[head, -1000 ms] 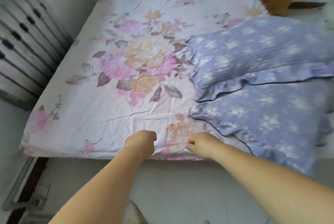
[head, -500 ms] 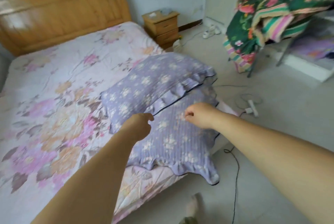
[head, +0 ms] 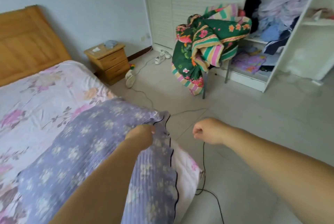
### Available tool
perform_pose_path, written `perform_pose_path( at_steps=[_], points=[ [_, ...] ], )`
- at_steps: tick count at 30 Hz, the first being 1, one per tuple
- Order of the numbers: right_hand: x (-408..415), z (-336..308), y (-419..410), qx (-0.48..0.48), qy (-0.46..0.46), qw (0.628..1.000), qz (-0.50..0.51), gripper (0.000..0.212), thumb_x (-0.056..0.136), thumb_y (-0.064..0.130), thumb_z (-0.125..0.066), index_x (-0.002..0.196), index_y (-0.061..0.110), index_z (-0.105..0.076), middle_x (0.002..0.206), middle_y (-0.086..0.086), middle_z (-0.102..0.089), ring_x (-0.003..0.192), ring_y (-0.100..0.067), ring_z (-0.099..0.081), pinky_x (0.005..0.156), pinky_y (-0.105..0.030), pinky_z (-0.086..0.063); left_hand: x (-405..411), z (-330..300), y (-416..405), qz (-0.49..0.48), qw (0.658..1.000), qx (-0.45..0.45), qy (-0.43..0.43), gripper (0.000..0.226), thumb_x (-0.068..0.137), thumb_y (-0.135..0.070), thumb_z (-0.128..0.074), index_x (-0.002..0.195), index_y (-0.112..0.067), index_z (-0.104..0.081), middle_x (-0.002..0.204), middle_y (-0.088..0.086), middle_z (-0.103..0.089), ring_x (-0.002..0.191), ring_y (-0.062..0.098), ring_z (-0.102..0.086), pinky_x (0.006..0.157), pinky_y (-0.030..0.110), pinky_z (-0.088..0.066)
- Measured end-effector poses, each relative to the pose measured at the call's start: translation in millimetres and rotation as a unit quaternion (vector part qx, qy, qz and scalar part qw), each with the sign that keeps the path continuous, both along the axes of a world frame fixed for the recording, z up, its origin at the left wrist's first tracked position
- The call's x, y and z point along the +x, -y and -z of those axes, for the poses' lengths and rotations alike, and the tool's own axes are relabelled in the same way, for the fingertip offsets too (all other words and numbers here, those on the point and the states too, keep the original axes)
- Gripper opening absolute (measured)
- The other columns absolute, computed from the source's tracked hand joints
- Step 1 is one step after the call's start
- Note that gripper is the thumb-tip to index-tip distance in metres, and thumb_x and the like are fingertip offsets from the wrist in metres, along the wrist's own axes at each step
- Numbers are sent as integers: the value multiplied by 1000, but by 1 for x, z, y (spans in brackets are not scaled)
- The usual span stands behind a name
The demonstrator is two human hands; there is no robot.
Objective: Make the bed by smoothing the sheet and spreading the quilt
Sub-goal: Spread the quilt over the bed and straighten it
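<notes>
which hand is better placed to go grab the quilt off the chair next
Probably the right hand: it hangs over open floor on the side nearer the quilt on the chair. The left hand is over the pillow at the bed's edge.

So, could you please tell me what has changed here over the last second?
Both hands left the sheet's foot edge. The left hand moved right and closed its grip on the frilled edge of the purple pillow; the right hand swung out over the floor, fisted on nothing. The view turned towards the quilt. The pillows stayed stacked.
</notes>
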State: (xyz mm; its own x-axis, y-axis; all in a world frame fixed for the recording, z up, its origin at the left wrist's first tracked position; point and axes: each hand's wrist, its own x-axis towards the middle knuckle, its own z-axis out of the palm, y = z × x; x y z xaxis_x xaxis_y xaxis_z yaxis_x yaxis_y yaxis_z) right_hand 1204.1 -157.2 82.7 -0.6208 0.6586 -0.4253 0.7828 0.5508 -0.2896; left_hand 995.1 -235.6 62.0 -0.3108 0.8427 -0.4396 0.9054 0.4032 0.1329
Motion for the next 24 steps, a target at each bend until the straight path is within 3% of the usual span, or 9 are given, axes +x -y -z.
perform_pose_path(
  at_steps=[3,6,14,22,24],
  points=[
    [24,1,-59,-7,11,999,36,28,97,24,-46,117,13,-64,119,-6,-64,101,-23,-59,87,-28,-46,25,1,-71,24,1000,12,4,47,94,-9,-44,138,-25,-43,138,5,-50,122,26,-51,100,35,-44],
    [31,6,-121,-8,7,999,51,28,97,24,-46,118,15,-62,121,-5,-62,111,-23,-56,91,-29,-45,37,5,-139,42,999,18,-10,38,92,-13,-41,127,-24,-52,132,4,-55,116,27,-55,95,33,-45],
    [54,12,-299,-14,-2,999,41,32,96,21,-41,119,11,-61,122,-11,-61,113,-27,-56,98,-33,-46,71,-2,-308,-12,997,62,32,42,92,-12,-40,129,-27,-52,130,5,-55,113,23,-56,95,31,-47],
    [75,6,-428,-20,-61,995,81,30,97,22,-46,122,14,-61,126,-11,-59,114,-27,-55,94,-32,-47,90,4,-404,-84,988,98,88,41,94,-10,-38,130,-25,-51,126,4,-58,105,21,-58,85,25,-45],
    [72,9,-447,-25,-75,993,86,30,97,22,-46,122,15,-61,127,-11,-59,114,-27,-55,95,-32,-48,83,5,-422,-114,984,99,95,39,94,-10,-40,128,-23,-54,124,6,-59,95,20,-57,80,24,-45]
  ],
)
